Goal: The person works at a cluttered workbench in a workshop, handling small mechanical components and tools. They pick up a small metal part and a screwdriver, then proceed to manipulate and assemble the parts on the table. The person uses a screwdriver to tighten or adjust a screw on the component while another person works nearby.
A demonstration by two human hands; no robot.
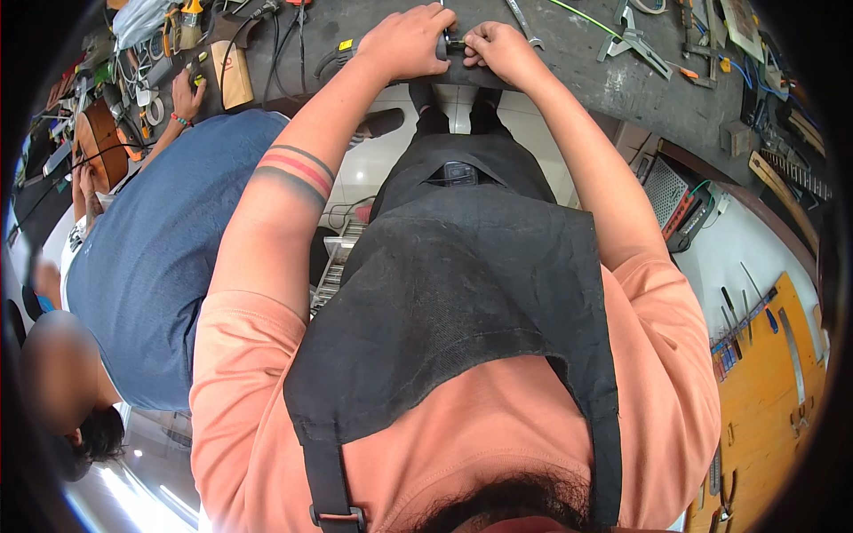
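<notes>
Over the front edge of the dark workbench [586, 84], my left hand [404, 43] is wrapped around a dark, rounded tool part [442, 46], mostly hidden under the palm. A black tool body with a yellow label [336, 57] shows just left of that wrist; whether both belong to one tool I cannot tell. My right hand [502, 51] faces the left one, its fingertips pinched at a small dark piece [457, 43] that sticks out toward them. What exactly those fingers grip is too small to make out.
To the right lie a metal square-like tool [641, 55] and a clamp [697, 75]; a wrench [526, 25] rests beyond my hands. Black cables [289, 44] and a tan block [231, 75] are on the left. A co-worker in blue [160, 240] leans over the bench there, close to my left arm.
</notes>
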